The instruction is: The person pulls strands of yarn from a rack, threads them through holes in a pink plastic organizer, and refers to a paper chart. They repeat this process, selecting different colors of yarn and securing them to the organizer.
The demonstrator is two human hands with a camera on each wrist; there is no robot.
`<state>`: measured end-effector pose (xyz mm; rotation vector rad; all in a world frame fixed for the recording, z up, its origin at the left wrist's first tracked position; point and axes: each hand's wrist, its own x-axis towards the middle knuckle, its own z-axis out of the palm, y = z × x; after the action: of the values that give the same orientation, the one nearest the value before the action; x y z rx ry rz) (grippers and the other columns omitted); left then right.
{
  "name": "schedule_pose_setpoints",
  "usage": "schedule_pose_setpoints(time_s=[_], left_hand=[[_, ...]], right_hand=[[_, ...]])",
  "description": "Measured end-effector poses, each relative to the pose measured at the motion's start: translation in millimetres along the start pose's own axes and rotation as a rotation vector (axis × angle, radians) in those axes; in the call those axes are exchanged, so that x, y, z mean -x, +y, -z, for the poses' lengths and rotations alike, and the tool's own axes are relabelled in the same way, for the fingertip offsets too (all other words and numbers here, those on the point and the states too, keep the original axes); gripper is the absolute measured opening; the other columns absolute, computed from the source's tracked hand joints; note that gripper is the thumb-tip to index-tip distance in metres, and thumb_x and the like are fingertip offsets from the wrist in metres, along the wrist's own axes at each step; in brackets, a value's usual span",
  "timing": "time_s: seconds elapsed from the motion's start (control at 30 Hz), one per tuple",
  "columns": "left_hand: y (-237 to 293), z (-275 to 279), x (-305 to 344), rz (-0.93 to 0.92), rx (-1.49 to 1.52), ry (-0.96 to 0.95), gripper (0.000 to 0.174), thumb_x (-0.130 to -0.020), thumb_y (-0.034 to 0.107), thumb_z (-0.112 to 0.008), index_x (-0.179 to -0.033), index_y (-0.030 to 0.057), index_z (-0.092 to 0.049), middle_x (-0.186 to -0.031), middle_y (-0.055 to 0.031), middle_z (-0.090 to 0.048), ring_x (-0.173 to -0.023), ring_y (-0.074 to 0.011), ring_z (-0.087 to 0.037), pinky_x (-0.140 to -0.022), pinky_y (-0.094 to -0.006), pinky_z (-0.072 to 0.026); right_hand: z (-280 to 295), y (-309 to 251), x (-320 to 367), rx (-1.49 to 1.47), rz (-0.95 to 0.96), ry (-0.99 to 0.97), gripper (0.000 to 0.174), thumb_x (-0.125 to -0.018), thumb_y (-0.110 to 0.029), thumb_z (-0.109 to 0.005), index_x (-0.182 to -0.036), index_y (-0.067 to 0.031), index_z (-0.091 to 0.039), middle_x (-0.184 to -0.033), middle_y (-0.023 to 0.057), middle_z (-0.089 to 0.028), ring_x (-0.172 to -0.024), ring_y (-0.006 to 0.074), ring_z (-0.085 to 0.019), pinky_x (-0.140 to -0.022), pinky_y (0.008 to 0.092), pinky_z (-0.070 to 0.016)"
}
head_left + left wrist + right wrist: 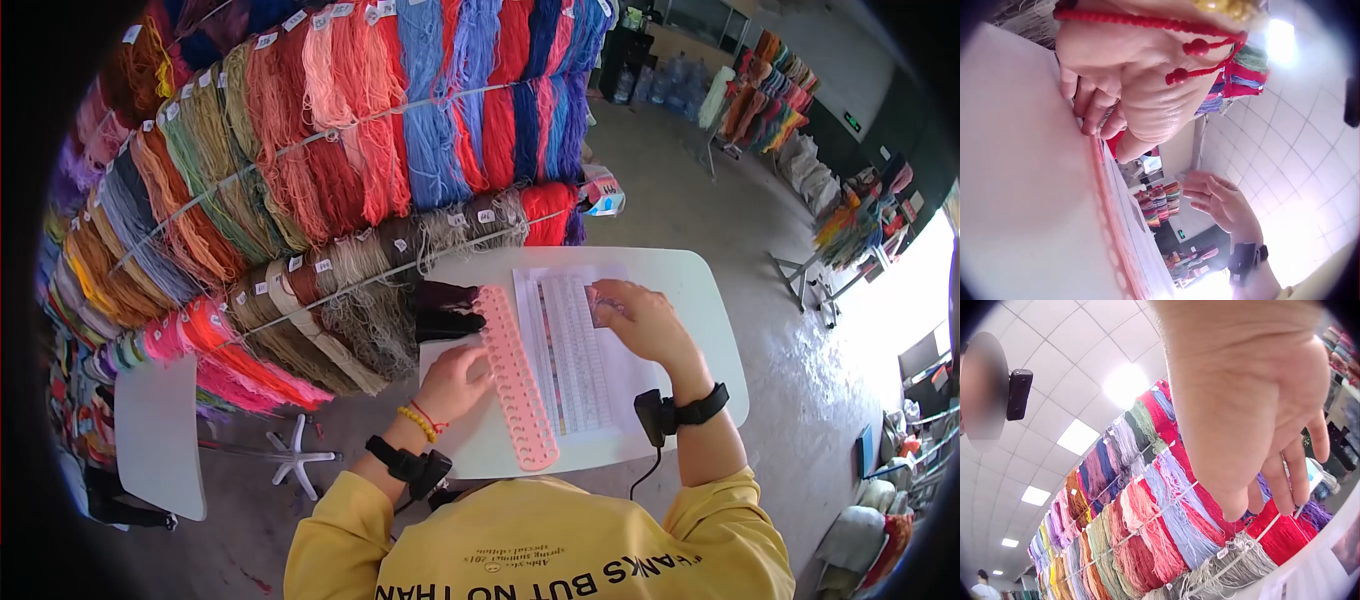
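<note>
A long pink thread organizer [518, 385] with holes along both edges lies on the white table [690, 275]. My left hand [452, 385] rests at its left edge, fingers loosely bent; in the left wrist view the left fingertips [1090, 125] are right at the organizer's edge. Right of it lies a printed chart [570, 355] with a coloured column and a small picture [603, 308] near its top right. Over that picture hovers my right hand [645, 320]. In the right wrist view the right hand [1260, 419] has relaxed fingers with nothing between them.
Dark thread bundles [445, 312] lie at the table's left, beside the organizer's far end. A tall rack of coloured yarn skeins [340, 150] stands close by on the left. Another white table [160, 435] is at the lower left, and more yarn racks [775, 90] stand farther back.
</note>
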<state>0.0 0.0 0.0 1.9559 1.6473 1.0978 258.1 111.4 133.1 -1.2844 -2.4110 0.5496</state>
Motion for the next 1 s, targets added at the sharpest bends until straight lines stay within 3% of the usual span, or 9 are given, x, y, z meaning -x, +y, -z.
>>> schedule_pose_setpoints(time_s=[0.17, 0.27, 0.4, 0.5, 0.6, 0.73, 0.83, 0.97, 1.0], left_hand=[[3, -7, 2, -0.064, -0.164, 0.077, 0.034, -0.072, 0.021, -0.066, -0.101, 0.0042, -0.056, -0.096, -0.0145, -0.06, -0.091, -0.0337, -0.055, -0.08, -0.0417, -0.0441], [0, -17, 0, -0.039, -0.187, 0.101, 0.036, -0.072, 0.023, -0.066, -0.1, 0.0039, -0.054, -0.09, -0.014, -0.059, -0.086, -0.0327, -0.054, -0.077, -0.0424, -0.0419], [1, -17, -1, 0.271, -0.12, -0.001, 0.038, -0.073, 0.034, -0.066, -0.092, 0.0035, -0.054, -0.085, -0.0154, -0.061, -0.083, -0.0347, -0.057, -0.074, -0.0421, -0.0448], [10, -10, -9, 0.462, -0.153, -0.096, 0.043, -0.072, 0.042, -0.065, -0.089, 0.0042, -0.056, -0.085, -0.0161, -0.062, -0.082, -0.0339, -0.059, -0.071, -0.0408, -0.0473], [16, -13, -9, 0.479, -0.236, -0.113, 0.046, -0.07, 0.048, -0.064, -0.087, 0.0061, -0.057, -0.085, -0.0143, -0.063, -0.082, -0.031, -0.061, -0.071, -0.0394, -0.0477], [28, -18, -12, 0.517, -0.313, -0.082, 0.047, -0.066, 0.049, -0.068, -0.086, 0.0076, -0.059, -0.084, -0.0106, -0.064, -0.082, -0.0298, -0.061, -0.07, -0.0382, -0.0478], [17, -23, -11, 0.551, -0.268, -0.1, 0.046, -0.064, 0.048, -0.07, -0.084, 0.0078, -0.059, -0.084, -0.0101, -0.064, -0.081, -0.03, -0.061, -0.07, -0.0381, -0.0476], [19, -21, -9, 0.584, 0.06, 0.028, 0.036, -0.064, 0.029, -0.075, -0.08, -0.0005, -0.06, -0.072, -0.0116, -0.063, -0.066, -0.0225, -0.062, -0.061, -0.0321, -0.0489], [17, -22, -7, 0.651, 0.347, 0.067, 0.028, -0.066, 0.017, -0.074, -0.078, -0.0038, -0.061, -0.069, -0.0088, -0.062, -0.061, -0.0161, -0.06, -0.056, -0.0285, -0.0483]], right_hand=[[15, -12, -7, -0.108, -0.054, -0.004, 0.031, -0.081, -0.023, -0.058, -0.108, -0.0077, -0.059, -0.095, 0.0126, -0.064, -0.079, 0.0271, -0.062, -0.072, 0.0331, -0.0477], [0, 3, -8, 0.039, 0.087, -0.001, 0.033, -0.08, -0.028, -0.058, -0.106, -0.0085, -0.059, -0.086, 0.011, -0.064, -0.081, 0.0278, -0.061, -0.073, 0.0402, -0.0464], [-21, 12, 7, 0.252, 0.107, -0.074, 0.045, -0.078, -0.036, -0.059, -0.116, -0.0136, -0.052, -0.116, 0.0138, -0.054, -0.1, 0.0302, -0.055, -0.082, 0.0472, -0.0428], [-28, 14, 29, 0.276, -0.01, -0.113, 0.051, -0.077, -0.039, -0.06, -0.121, -0.016, -0.05, -0.123, 0.0143, -0.049, -0.113, 0.0303, -0.047, -0.088, 0.0515, -0.0375], [-52, 39, 53, 0.275, -0.04, -0.037, 0.062, -0.076, -0.048, -0.059, -0.128, -0.0183, -0.044, -0.134, 0.0156, -0.037, -0.125, 0.0315, -0.033, -0.094, 0.0572, -0.0281], [-72, 60, 74, 0.334, -0.098, -0.141, 0.073, -0.075, -0.061, -0.051, -0.134, -0.021, -0.036, -0.142, 0.0177, -0.023, -0.133, 0.0321, -0.019, -0.1, 0.0608, -0.0161], [-72, 69, 76, 0.301, -0.069, -0.138, 0.072, -0.075, -0.06, -0.051, -0.134, -0.0221, -0.036, -0.142, 0.0168, -0.023, -0.133, 0.0317, -0.019, -0.1, 0.0615, -0.015], [-60, 90, 71, 0.312, 0.043, -0.199, 0.072, -0.076, -0.061, -0.05, -0.135, -0.023, -0.035, -0.143, 0.0153, -0.023, -0.133, 0.0315, -0.018, -0.1, 0.0614, -0.0146], [-56, 98, 70, 0.314, 0.078, -0.211, 0.072, -0.076, -0.061, -0.05, -0.135, -0.0232, -0.035, -0.143, 0.0149, -0.023, -0.133, 0.0315, -0.018, -0.1, 0.0614, -0.0147]])
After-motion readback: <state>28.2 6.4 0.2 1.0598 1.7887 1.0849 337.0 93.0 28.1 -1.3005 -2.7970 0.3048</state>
